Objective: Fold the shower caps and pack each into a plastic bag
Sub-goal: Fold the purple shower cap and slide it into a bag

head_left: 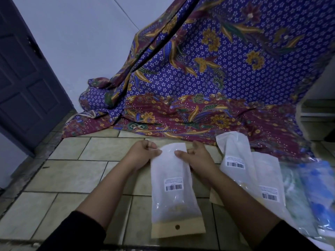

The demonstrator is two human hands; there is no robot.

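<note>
Right, both hands are up at the far end of the plastic bag (172, 178), which lies lengthwise on the tiled floor (72, 171), straight out in front of the person. The left hand (143, 153) pinches the far-left corner, thumb on top. The right hand (197, 156) mirrors it on the far-right edge, with its other fingers (198, 144) curled loosely behind. So both sets of fingers are narrow and nipped onto the film.

Low inside the bag there's a faint yellowish patch, probably the folded shower cap (178, 208), though the frosted film makes it hard to be sure. The barcode label (173, 184) faces up and the tan card header (178, 230) sits nearest the body.

This looks like the closing step at the bag's mouth. To do it well:
- Keep the two pinches level so the far edge stays square.
- Press any trapped air toward the opening first.
- Run the thumbs inward along the edge so it lies flat without a wrinkle.
- Don't drag the bag sideways, because the film looks slippery on tile.

Two more bags (233, 154) lie just to the right, with blue packets (317, 192) beyond them.
</note>
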